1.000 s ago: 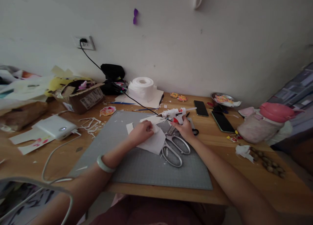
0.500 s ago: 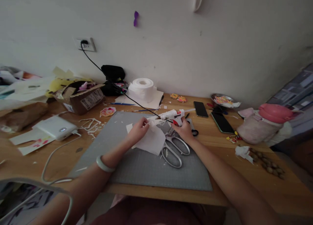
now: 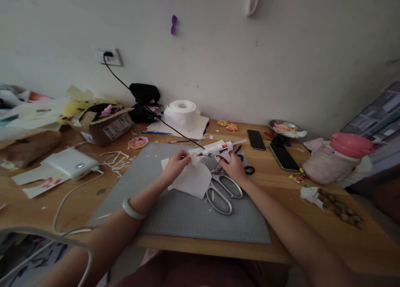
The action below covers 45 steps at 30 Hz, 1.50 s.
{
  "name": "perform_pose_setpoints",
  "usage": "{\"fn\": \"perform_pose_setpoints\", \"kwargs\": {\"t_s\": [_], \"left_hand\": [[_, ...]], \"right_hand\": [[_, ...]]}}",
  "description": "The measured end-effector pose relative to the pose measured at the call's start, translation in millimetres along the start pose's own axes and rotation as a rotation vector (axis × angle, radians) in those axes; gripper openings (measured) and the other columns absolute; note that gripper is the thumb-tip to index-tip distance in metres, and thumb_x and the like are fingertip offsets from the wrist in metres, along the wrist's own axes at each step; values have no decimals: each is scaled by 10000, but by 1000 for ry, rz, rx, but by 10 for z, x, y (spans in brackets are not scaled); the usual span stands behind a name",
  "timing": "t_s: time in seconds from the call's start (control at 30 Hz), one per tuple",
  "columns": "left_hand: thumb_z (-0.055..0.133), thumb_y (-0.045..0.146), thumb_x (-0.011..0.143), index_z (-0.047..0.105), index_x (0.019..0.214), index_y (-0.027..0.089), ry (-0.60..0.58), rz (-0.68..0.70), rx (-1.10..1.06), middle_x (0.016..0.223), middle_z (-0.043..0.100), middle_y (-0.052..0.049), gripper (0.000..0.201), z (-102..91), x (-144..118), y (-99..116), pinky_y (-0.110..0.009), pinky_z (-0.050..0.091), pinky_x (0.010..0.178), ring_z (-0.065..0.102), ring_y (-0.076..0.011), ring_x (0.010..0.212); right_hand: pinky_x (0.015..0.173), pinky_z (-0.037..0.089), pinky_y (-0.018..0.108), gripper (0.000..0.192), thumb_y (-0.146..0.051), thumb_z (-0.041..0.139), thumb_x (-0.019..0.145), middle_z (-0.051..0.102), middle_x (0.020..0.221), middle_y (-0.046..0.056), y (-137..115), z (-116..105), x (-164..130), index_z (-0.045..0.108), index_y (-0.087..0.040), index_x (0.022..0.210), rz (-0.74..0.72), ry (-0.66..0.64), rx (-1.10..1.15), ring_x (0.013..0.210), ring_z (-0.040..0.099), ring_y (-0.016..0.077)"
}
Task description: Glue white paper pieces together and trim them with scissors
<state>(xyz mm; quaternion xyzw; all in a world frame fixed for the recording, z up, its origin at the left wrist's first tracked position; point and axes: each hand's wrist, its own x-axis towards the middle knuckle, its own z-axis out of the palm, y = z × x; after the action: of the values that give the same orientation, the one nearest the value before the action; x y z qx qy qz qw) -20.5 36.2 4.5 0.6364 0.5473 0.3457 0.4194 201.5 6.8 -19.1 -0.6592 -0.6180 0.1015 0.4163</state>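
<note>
My right hand (image 3: 235, 168) is wrapped round the handle of a white glue gun (image 3: 218, 147) with a red trigger. A clear glue stick juts from the gun's back end, and its nozzle points left toward my other hand. Fingers pinched together, my left hand (image 3: 176, 168) holds a small crumpled white piece of paper (image 3: 195, 158) close to the nozzle. Below lies a larger white sheet of paper (image 3: 192, 179) on the grey cutting mat (image 3: 200, 224). Big grey-handled scissors (image 3: 222, 199) rest beside that sheet, their blades partly hidden.
A black cord (image 3: 178, 133) runs from the wall socket (image 3: 109, 57) to the gun. Behind the mat stands a white paper roll (image 3: 181, 115). Two phones (image 3: 256, 139) and a metal bowl (image 3: 283, 128) lie at right; a cardboard box (image 3: 104, 126) and white power bank (image 3: 72, 162) at left.
The glue gun has turned slightly, its back end now lower and farther left, and my right hand has shifted a little with it. My left hand has barely moved.
</note>
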Motion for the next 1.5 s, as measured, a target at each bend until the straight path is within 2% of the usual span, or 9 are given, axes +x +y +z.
{"fn": "perform_pose_setpoints", "kwargs": {"t_s": [0.2, 0.73, 1.17, 1.33, 1.5], "left_hand": [[495, 351, 682, 484, 717, 207, 4, 36, -101, 648, 543, 25, 149, 3, 28, -50, -279, 407, 661, 532, -148, 658], [507, 343, 676, 497, 683, 208, 30, 40, -112, 604, 540, 30, 136, 5, -13, 15, -276, 386, 608, 520, -151, 606], [502, 356, 678, 507, 691, 207, 34, 44, -79, 617, 553, 23, 149, 9, 12, -22, -283, 396, 622, 528, -156, 617], [501, 361, 690, 504, 706, 210, 30, 48, -63, 611, 548, 28, 152, 7, -7, -13, -276, 378, 603, 520, -153, 606], [502, 375, 705, 499, 712, 212, 30, 76, -60, 607, 538, 30, 164, 5, -15, -19, -276, 378, 608, 517, -156, 615]], "right_hand": [[708, 466, 348, 194, -281, 542, 701, 682, 837, 91, 20, -1, 6, 571, -210, 879, -25, -25, -22, 828, 637, 284], [718, 475, 334, 202, -244, 502, 738, 682, 869, 126, -9, -5, 0, 571, -161, 908, -38, -39, -98, 848, 642, 272], [684, 494, 329, 381, -358, 632, 683, 699, 875, 114, -55, -28, -9, 561, -163, 1003, 5, 3, -55, 830, 667, 274], [654, 489, 322, 271, -315, 606, 692, 698, 821, 103, -26, -18, -8, 564, -176, 921, -13, -16, -111, 788, 667, 272], [676, 483, 313, 192, -265, 552, 732, 695, 851, 111, -5, -9, -3, 554, -179, 903, -67, -48, -108, 817, 663, 264]]}}
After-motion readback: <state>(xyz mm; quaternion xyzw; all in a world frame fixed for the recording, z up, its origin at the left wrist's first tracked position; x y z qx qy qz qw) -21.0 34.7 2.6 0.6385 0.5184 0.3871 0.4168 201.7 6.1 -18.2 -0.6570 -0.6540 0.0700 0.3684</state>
